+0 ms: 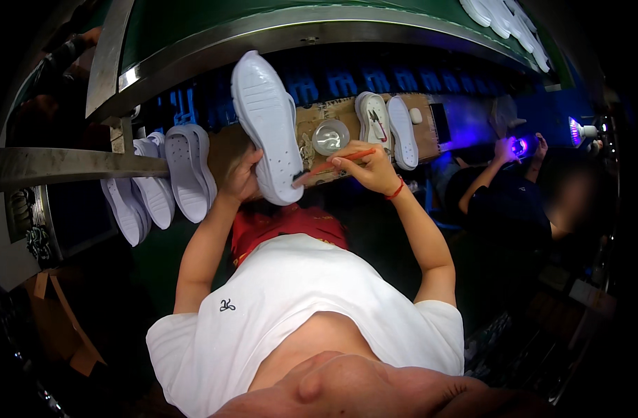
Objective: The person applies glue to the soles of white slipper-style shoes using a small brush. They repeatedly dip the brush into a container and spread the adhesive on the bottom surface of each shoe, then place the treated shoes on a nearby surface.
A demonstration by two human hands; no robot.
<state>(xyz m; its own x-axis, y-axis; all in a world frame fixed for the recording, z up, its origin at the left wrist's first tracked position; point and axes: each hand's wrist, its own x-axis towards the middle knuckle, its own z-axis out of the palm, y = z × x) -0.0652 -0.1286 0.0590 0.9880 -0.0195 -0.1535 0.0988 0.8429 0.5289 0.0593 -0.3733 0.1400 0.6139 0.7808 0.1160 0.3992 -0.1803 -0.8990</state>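
A white shoe sole (266, 115) is held up in front of me, its toe pointing away and its heel toward me. My left hand (243, 175) grips its left edge near the heel; some of the fingers are hidden behind it. Between the fingers of my right hand (366, 167) is a brush (340, 162) with an orange-red handle. Its dark bristles touch the sole's surface near the heel, among small holes. Just beyond my right hand stands a clear round cup (330, 137) with what looks like liquid in it.
More white soles (191, 171) hang or lean at the left beside a metal bar (75, 169). On the cardboard-covered bench (420, 129) lie two soles (402, 132), one carrying small scissors (376, 125). A green conveyor (263, 15) runs beyond. At right, a co-worker holds a purple-lit lamp (519, 147).
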